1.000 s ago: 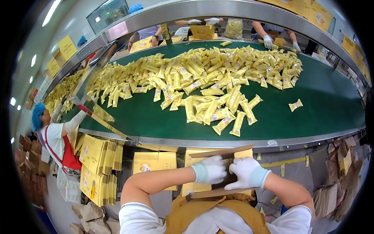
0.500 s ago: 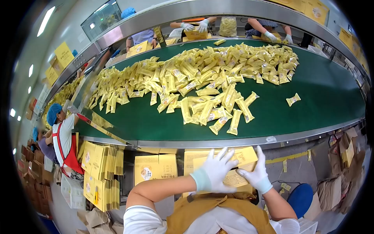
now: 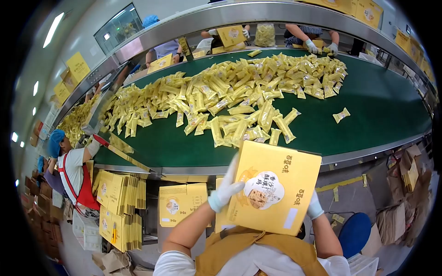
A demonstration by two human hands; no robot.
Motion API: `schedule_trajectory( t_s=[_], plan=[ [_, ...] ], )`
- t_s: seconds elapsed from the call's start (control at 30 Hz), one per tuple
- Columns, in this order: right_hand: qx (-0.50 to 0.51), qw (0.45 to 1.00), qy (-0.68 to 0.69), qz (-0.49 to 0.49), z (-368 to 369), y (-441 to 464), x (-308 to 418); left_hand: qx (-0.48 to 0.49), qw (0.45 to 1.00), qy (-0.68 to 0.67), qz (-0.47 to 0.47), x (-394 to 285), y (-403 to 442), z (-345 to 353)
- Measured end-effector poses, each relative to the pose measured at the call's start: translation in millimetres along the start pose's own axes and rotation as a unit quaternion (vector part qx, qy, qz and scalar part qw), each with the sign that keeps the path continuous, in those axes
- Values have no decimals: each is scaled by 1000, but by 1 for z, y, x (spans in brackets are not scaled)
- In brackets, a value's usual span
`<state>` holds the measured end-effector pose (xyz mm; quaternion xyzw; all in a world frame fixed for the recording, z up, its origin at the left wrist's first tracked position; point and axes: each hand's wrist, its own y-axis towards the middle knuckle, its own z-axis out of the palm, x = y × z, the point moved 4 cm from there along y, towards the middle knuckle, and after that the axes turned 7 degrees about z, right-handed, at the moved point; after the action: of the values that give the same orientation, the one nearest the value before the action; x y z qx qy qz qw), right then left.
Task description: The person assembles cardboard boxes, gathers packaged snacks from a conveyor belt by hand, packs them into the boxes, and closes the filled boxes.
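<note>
A yellow printed carton [image 3: 251, 216] is tilted up in front of my chest, its large printed face toward me. My left hand [image 3: 226, 187], in a white glove, grips its left edge with the thumb lying on the face. On the right edge is my right hand [image 3: 315, 207], also gloved; most of its fingers are hidden behind the carton. Just beyond the carton, many yellow wrapped snack bars [image 3: 216, 92] lie heaped on a green conveyor belt [image 3: 382, 110]. Another yellow carton [image 3: 183, 202] lies to the left of my left forearm.
Stacks of flat yellow cartons [image 3: 115, 193] stand at the left, near a co-worker in a red apron [image 3: 87, 184]. Across the belt, other people's gloved hands handle cartons and bars. A metal rail [image 3: 202, 171] edges the belt. A blue stool [image 3: 354, 233] is at the right.
The carton has been lifted and turned so its large printed face shows. My left hand has moved from above it to its left edge; my right hand is now largely behind it.
</note>
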<state>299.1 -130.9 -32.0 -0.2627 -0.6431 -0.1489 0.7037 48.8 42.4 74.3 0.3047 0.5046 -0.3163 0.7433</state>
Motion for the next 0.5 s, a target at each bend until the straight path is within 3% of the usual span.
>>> schedule_trajectory(
  t_s=[0.07, 0.13, 0.17, 0.27, 0.3, 0.33, 0.37, 0.4, 0.43, 0.5],
  plan=[
    [7, 995, 100, 21, 15, -6, 0, -20, 962, -240, -131, 61, -24, -6],
    [-24, 983, -179, -34, 22, -30, 92, -25, 943, -290, -160, 81, -43, -1],
    [-23, 965, -260, -2, 25, -34, 104, -27, 932, -315, -175, 92, -50, 1],
    [5, 910, -415, 5, 42, -43, 127, -107, 953, -214, -186, 141, -70, -6],
    [21, 891, -454, -6, 55, -43, 132, -135, 973, -98, -162, 157, -72, -15],
    [25, 870, -492, 7, 72, -42, 138, -115, 959, -130, -222, 186, -75, -33],
    [53, 858, -511, -4, 89, -46, 139, -90, 965, -36, -244, 197, -78, -51],
    [81, 844, -530, -17, 105, -50, 138, -41, 955, 145, -255, 197, -77, -69],
    [73, 825, -557, -59, 121, -56, 129, 35, 890, 379, -252, 191, -76, -83],
    [61, 794, -598, -91, 141, -52, 95, 101, 746, 618, -225, 176, -71, -94]
  ],
)
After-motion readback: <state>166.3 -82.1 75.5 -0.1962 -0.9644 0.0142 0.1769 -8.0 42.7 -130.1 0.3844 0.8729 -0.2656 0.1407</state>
